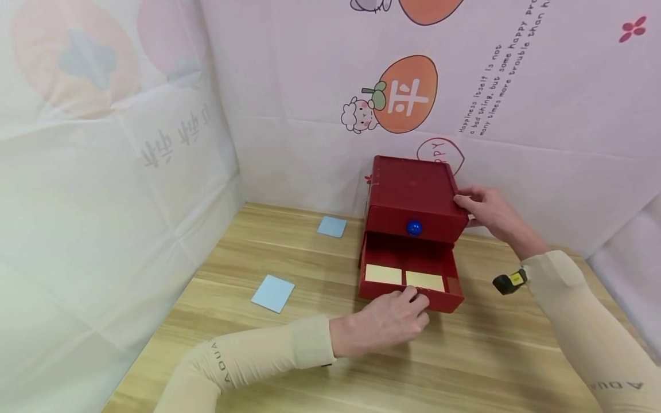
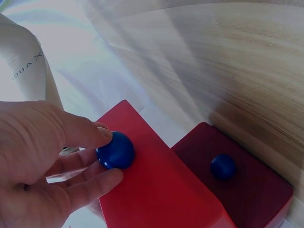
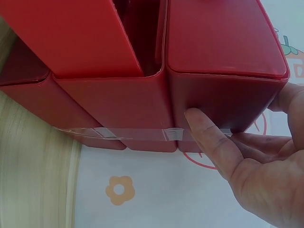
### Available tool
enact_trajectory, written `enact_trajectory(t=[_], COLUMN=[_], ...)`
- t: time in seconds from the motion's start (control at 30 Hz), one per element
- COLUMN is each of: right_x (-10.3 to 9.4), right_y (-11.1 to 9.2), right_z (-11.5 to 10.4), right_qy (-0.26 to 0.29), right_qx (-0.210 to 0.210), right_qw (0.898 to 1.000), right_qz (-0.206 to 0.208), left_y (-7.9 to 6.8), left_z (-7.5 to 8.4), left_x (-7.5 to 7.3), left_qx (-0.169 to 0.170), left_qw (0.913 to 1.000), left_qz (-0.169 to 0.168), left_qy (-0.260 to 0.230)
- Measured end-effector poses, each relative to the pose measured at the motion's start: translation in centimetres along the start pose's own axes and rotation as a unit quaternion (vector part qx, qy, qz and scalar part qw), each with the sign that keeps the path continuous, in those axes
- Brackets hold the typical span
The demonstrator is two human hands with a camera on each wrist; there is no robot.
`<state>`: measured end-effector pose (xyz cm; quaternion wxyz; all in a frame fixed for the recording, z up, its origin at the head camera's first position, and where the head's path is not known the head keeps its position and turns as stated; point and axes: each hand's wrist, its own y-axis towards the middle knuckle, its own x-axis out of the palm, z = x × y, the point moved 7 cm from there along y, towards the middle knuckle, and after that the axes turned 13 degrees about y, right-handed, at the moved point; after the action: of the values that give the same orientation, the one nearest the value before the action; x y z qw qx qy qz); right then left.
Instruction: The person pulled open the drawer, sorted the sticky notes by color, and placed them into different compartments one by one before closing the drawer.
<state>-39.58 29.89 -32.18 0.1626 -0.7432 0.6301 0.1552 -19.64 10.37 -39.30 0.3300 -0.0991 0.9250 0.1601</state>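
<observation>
A red drawer cabinet stands against the back cloth, three drawers stacked. Its middle drawer is pulled out, and two pale yellow paper squares lie side by side inside. My left hand pinches that drawer's blue knob between thumb and fingers, as the left wrist view shows. Another blue knob is on the neighbouring closed drawer. At the cabinet's upper right side is my right hand, its thumb at the top edge and a straight finger pressed against the side wall.
Two light blue paper squares lie on the wooden table: a nearer one and a farther one, both left of the cabinet. White printed cloth walls the table at the back and sides. Clear tape runs along the cabinet's side.
</observation>
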Motion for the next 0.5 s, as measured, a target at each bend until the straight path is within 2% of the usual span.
enact_trajectory(t=[0.3,0.5], right_x=[-0.03,0.08], right_y=[0.01,-0.06], right_z=[0.07,0.01], right_qy=[-0.004,0.001], right_qx=[0.004,0.006], right_qw=[1.0,1.0], right_qz=[-0.002,-0.004], left_y=[0.18,0.34], left_z=[0.06,-0.03], left_x=[-0.09,-0.13], left_qx=[-0.008,-0.021], left_qw=[0.9997,0.9996], left_qz=[0.003,0.005], left_qy=[0.023,0.018])
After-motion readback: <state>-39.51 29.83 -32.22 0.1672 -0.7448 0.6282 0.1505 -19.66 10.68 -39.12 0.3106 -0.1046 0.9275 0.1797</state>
